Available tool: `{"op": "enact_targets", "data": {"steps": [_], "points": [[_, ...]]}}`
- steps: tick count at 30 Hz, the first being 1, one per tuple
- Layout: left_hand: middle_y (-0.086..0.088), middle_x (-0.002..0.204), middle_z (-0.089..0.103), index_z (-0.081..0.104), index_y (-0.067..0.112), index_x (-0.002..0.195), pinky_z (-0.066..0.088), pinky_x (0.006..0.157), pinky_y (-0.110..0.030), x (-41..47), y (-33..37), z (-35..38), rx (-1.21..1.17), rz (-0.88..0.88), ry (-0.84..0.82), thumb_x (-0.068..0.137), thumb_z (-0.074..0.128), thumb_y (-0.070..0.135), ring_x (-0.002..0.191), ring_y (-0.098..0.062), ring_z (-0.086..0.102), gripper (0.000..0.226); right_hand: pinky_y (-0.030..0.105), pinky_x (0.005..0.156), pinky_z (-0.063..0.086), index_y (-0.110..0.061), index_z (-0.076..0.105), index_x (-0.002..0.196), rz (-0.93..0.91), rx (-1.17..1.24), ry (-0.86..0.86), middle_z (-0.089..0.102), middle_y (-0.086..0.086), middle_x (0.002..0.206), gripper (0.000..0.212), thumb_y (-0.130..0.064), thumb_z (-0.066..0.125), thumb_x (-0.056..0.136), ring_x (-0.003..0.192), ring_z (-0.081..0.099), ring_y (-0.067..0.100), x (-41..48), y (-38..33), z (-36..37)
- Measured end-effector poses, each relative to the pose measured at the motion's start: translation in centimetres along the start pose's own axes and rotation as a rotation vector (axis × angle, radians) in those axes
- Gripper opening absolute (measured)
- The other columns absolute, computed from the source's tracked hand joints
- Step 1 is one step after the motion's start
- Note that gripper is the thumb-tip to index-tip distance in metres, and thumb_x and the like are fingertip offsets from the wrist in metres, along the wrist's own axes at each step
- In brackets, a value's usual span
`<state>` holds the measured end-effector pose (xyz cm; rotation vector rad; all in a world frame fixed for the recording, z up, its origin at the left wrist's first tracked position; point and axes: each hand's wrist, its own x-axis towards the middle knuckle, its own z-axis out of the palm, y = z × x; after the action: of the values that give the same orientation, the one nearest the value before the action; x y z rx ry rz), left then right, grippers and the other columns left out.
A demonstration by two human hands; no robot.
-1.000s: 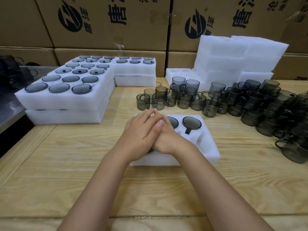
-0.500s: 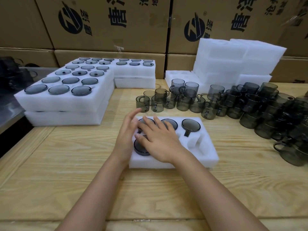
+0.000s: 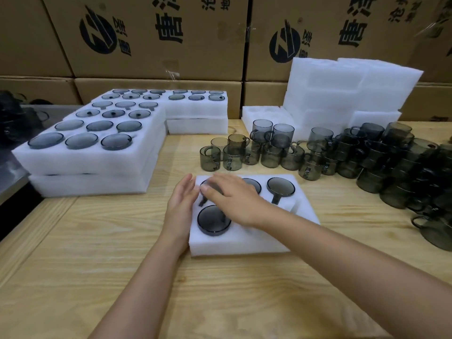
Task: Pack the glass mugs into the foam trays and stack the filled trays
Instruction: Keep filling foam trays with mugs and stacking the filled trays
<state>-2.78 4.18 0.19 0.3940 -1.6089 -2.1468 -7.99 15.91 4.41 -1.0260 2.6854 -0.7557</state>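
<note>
A white foam tray (image 3: 247, 242) lies on the wooden table in front of me with several smoky glass mugs set upside down in its pockets. One mug bottom (image 3: 214, 220) shows at the tray's near left, another (image 3: 280, 186) at the far right. My left hand (image 3: 181, 206) rests flat against the tray's left edge, fingers straight. My right hand (image 3: 234, 198) lies palm down over the far-left and middle mugs, fingers extended. Loose mugs (image 3: 288, 149) stand behind the tray.
Stacked filled foam trays (image 3: 93, 157) sit at the left, with more (image 3: 195, 111) behind. Empty foam trays (image 3: 342, 94) are piled at the back right. A dense cluster of mugs (image 3: 403, 172) fills the right side. Cardboard boxes (image 3: 156, 37) wall the back.
My hands were stacked together over the tray's left pockets. They have parted: the left slid to the tray's left edge, the right moved toward the far row, uncovering the near-left mug.
</note>
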Motion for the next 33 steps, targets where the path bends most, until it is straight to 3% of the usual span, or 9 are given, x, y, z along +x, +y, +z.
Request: {"op": "enact_targets", "data": {"steps": [2,5,8,11,18,20,23,28,33], "points": [[-0.004,0.139,0.050,0.045,0.009,0.138,0.042,0.099,-0.024,0.2,-0.1,0.0,-0.002,0.000,0.013,0.097,0.047,0.005,0.128,-0.016,0.048,0.042,0.039,0.105,0.030,-0.018,0.050,0.131,-0.001,-0.043,0.169,0.047,0.004,0.138,0.046,-0.046,0.042,0.095,0.128,0.035,0.027,2.0,-0.2,-1.4],[0.001,0.135,0.051,0.050,0.014,0.132,0.038,0.100,-0.022,0.3,-0.1,-0.1,0.040,0.032,0.007,0.097,0.046,0.004,0.124,-0.011,0.048,0.037,0.035,0.096,0.036,-0.013,0.056,0.122,-0.017,-0.206,0.305,0.052,0.008,0.123,0.033,-0.028,0.047,0.094,0.119,0.041,0.029,6.0,-0.1,-3.1],[0.006,0.127,0.054,0.052,0.019,0.126,0.038,0.103,-0.025,0.4,-0.2,-0.2,0.026,0.024,0.005,0.097,0.047,0.006,0.124,-0.011,0.049,0.033,0.037,0.091,0.042,-0.011,0.059,0.118,0.098,-0.258,0.252,0.048,0.011,0.122,0.030,-0.024,0.046,0.095,0.119,0.043,0.030,9.5,-0.1,-2.8],[0.004,0.128,0.055,0.053,0.020,0.123,0.041,0.100,-0.024,0.6,-0.4,-0.2,0.024,0.025,0.005,0.096,0.048,0.008,0.124,-0.012,0.050,0.030,0.033,0.072,0.042,-0.011,0.060,0.092,0.189,-0.328,0.173,0.054,0.010,0.111,0.012,-0.017,0.050,0.091,0.109,0.054,0.031,11.7,-0.3,-1.5],[0.000,0.129,0.056,0.054,0.019,0.122,0.039,0.108,-0.042,0.5,-0.5,-0.3,-0.012,-0.023,0.020,0.097,0.048,0.009,0.125,-0.020,0.052,0.028,0.031,0.076,0.046,-0.009,0.063,0.100,0.245,-0.184,0.163,0.060,0.011,0.106,0.021,-0.004,0.048,0.087,0.097,0.057,0.030,12.4,1.3,-1.1],[0.001,0.129,0.056,0.054,0.016,0.125,0.039,0.109,-0.042,0.5,-0.4,-0.3,-0.014,-0.025,0.021,0.096,0.049,0.008,0.126,-0.019,0.051,0.031,0.030,0.082,0.050,-0.011,0.066,0.103,0.233,-0.046,0.201,0.064,0.008,0.107,0.020,-0.009,0.054,0.088,0.101,0.058,0.027,11.7,1.8,-2.2],[-0.003,0.133,0.054,0.053,0.013,0.127,0.037,0.110,-0.046,0.4,-0.4,-0.4,-0.065,-0.045,0.014,0.094,0.050,0.005,0.127,-0.023,0.050,0.034,0.017,0.064,0.044,-0.015,0.070,0.101,0.160,0.070,0.304,0.062,0.000,0.090,0.016,-0.014,0.059,0.089,0.087,0.056,0.016,8.5,1.8,-4.6],[-0.007,0.135,0.053,0.054,0.015,0.127,0.035,0.110,-0.050,0.3,0.0,-0.8,-0.060,-0.055,-0.024,0.091,0.053,0.004,0.127,-0.025,0.050,0.037,0.023,0.060,0.041,-0.025,0.066,0.087,0.014,0.178,0.407,0.055,-0.006,0.062,0.009,-0.018,0.061,0.089,0.066,0.053,0.014,0.4,2.8,-7.7],[-0.002,0.128,0.058,0.057,0.014,0.121,0.038,0.109,-0.042,-0.9,1.0,-1.1,0.166,0.177,-0.044,0.078,0.064,0.012,0.126,-0.017,0.050,0.044,0.009,0.055,0.034,-0.022,0.069,0.086,-0.090,0.162,0.483,0.052,-0.015,0.054,0.015,-0.008,0.064,0.086,0.055,0.048,-0.002,-6.4,3.9,-7.0]]}}
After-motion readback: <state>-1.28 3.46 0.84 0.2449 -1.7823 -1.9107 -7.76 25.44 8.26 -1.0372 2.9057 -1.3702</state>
